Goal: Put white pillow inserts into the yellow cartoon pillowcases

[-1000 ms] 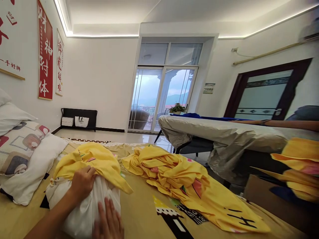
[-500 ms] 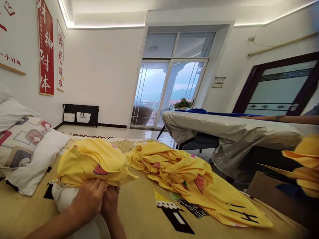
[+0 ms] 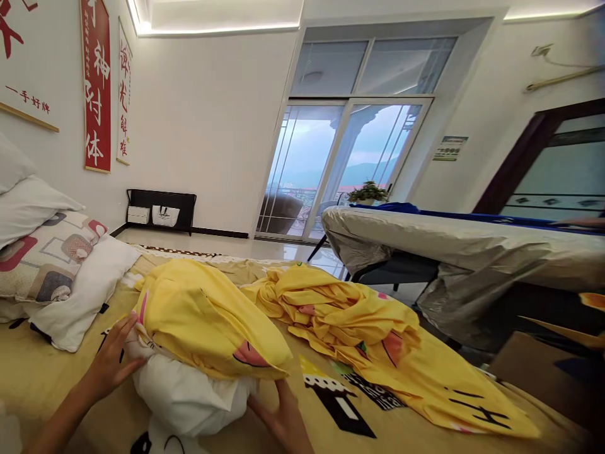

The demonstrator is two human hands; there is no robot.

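Observation:
A yellow pillowcase with a pink-red print lies partly over a white pillow, whose near end bulges out of it. At the left edge of the pillowcase is my left hand, fingers stretched along the cloth and thumb apart on the white pillow side. By the right corner of the case is my right hand, its thumb raised against the cloth; its fingertips are hidden under the pillow and case. A crumpled yellow cloth with "Hi" lettering spreads out to the right.
The tan printed bedsheet lies beneath everything. White and patterned pillows are piled at the left. A plastic-covered table stands at the right, a cardboard box below it. Another person's hand rests at the table's far right.
My hands were together in fists at the pillowcase's near edge; now they are apart at its two sides. The case lies wider and flatter, more white pillow shows, and the view has shifted right-to-left.

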